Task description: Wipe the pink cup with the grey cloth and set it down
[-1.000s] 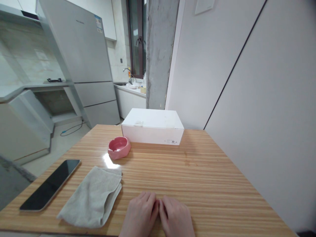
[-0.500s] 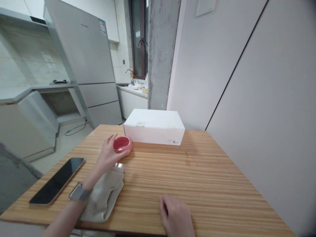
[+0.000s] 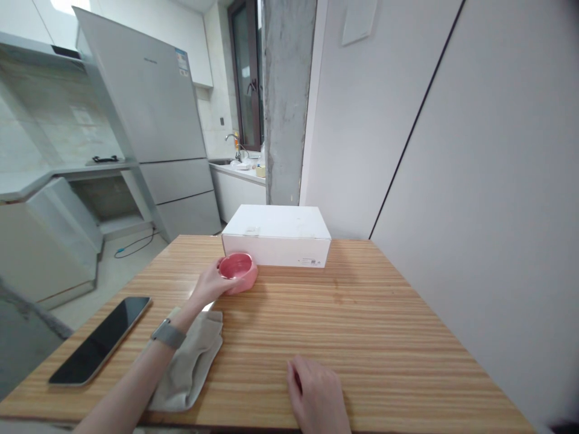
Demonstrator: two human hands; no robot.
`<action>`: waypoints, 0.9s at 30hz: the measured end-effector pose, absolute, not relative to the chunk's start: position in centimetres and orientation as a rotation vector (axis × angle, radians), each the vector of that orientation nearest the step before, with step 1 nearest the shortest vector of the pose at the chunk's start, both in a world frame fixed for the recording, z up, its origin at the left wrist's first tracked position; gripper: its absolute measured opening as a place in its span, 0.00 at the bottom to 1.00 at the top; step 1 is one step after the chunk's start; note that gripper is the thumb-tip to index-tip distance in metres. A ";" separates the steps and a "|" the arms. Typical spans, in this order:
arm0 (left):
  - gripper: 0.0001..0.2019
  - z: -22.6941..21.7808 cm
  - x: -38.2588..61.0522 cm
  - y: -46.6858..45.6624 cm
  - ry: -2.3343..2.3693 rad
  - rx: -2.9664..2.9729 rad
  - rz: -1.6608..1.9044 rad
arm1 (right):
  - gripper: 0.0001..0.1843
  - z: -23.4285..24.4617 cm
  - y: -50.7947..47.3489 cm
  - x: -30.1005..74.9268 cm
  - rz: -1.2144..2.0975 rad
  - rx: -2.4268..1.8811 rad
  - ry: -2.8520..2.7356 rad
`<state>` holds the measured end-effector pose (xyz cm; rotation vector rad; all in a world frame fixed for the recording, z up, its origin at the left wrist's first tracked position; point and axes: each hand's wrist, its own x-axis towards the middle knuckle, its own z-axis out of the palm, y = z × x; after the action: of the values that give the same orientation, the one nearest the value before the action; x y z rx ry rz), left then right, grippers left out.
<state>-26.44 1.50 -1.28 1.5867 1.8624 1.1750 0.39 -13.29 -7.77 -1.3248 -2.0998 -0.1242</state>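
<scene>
Looking down a striped wooden table (image 3: 384, 343), a white cardboard box (image 3: 275, 244) stands at the far edge, a pink ceramic ashtray (image 3: 238, 272) just before it. The left hand (image 3: 208, 285) grasps the ashtray with curled fingers; the right hand (image 3: 315, 392) lies released on the wood.

A white cardboard box (image 3: 275, 238) sits at the far edge of the wooden table (image 3: 362, 337). Near the table's left edge lies a black smartphone (image 3: 99, 340), screen up, just beside a folded grey towel (image 3: 194, 355). Beyond the table stand a tall grey fridge (image 3: 149, 114) and a concrete pillar (image 3: 287, 102), with a faucet (image 3: 233, 141) on the white counter (image 3: 237, 172) between them, below a dark-framed window (image 3: 244, 78).
</scene>
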 end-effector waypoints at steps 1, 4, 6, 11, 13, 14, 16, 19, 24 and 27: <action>0.35 -1.3 -25.4 1.7 1.812 1.608 1.167 | 0.17 -7.7 -13.3 0.4 -0.128 -1.324 -2.096; 0.35 -1.5 -22.0 2.1 1.673 1.663 1.141 | 0.17 -7.6 -13.3 0.3 -0.133 -1.330 -2.095; 0.35 -1.7 -20.2 2.4 1.630 1.685 1.125 | 0.17 -7.6 -13.3 0.3 -0.136 -1.338 -2.091; 0.36 -1.9 -17.9 2.7 1.644 1.716 1.077 | 0.16 -7.7 -13.4 0.4 -0.120 -1.346 -2.102; 0.35 -1.9 -17.6 2.6 1.642 1.735 1.057 | 0.15 -7.9 -13.4 0.4 -0.108 -1.355 -2.112; 0.35 -1.9 -17.6 2.6 1.640 1.743 1.051 | 0.14 -7.9 -13.4 0.4 -0.100 -1.359 -2.118; 0.36 -1.9 -17.5 2.4 1.639 1.756 1.045 | 0.14 -8.0 -13.4 0.4 -0.088 -1.364 -2.123; 0.35 -1.8 -17.3 2.3 1.619 1.774 1.043 | 0.14 -8.0 -13.4 0.4 -0.075 -1.361 -2.126; 0.37 -0.4 -17.0 1.0 1.516 1.843 1.052 | 0.14 -8.2 -13.3 0.7 -0.057 -1.343 -2.136; 0.38 0.9 -18.6 -1.6 1.540 1.983 1.024 | 0.14 -8.4 -13.1 0.7 -0.072 -1.332 -2.134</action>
<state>-18.64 -1.57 0.88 1.9834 1.5402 1.0245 0.73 -13.11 -8.43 -1.3321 -2.1338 -0.0715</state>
